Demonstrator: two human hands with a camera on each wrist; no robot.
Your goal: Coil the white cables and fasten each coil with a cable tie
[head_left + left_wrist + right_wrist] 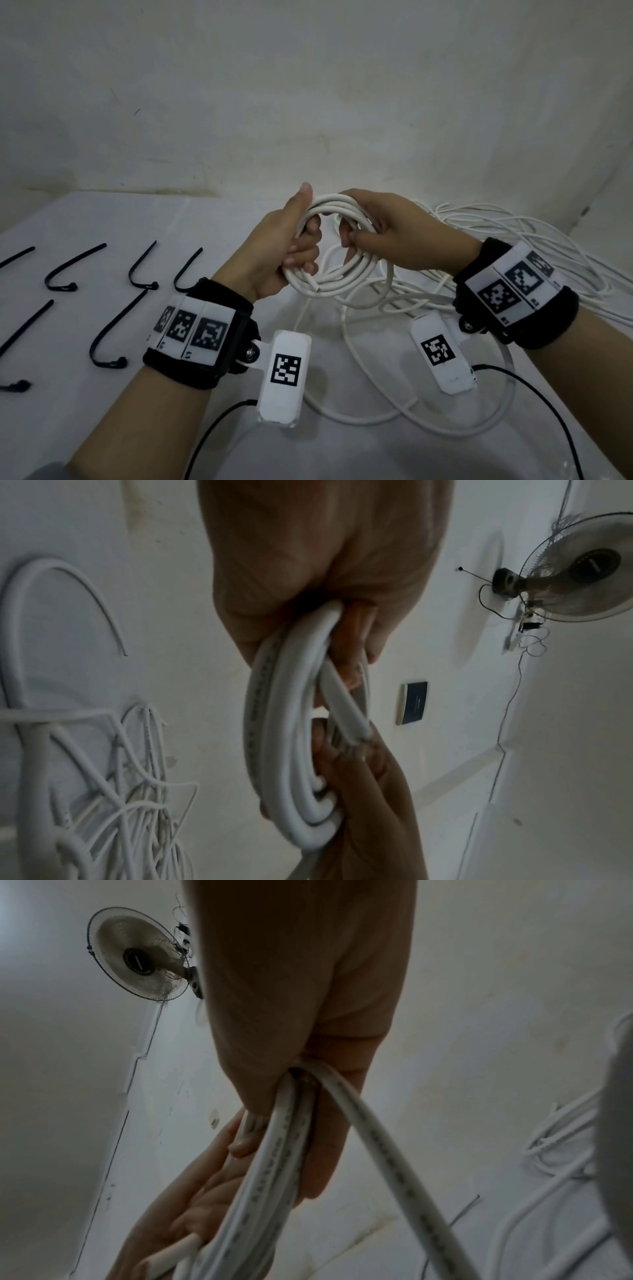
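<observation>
1. The coil [337, 246] of thick white cable is held up above the counter [205, 219], centre of the head view, one hand on each side.
2. Left hand [274, 253] grips the coil's left arc: fingers [303, 246] curl through the ring from inside, thumb up along the outer edge. The cut cable end [356, 731] lies across the turns in the left wrist view.
3. Right hand [394, 236] clamps the right arc, fingers [349, 236] wrapped over the turns and hooked into the opening. A loose strand [377, 1139] leaves this grip and drops toward the lower right of the right wrist view.
4. The uncoiled tail [359, 407] loops on the counter below both wrists; judging by its length, winding isn't finished.
5. Key relation: the black cable ties [144, 270] lie in rows at the left of the head view, all left of the left wrist. The left hand is far nearer; the right hand would have to cross over the coil.
6. The ties' long axes run lower-left to upper-right, heads toward the bottom of the frame.
7. Likely next: the right hand keeps the turns pinched and the left lets go to fetch the nearest tie [186, 274].
8. Risk: stiff cable looks springy, so the turns may fan open once one grip releases.
9. A tangle of thinner white cables [513, 246] sits at the right, well apart from the ties.
</observation>
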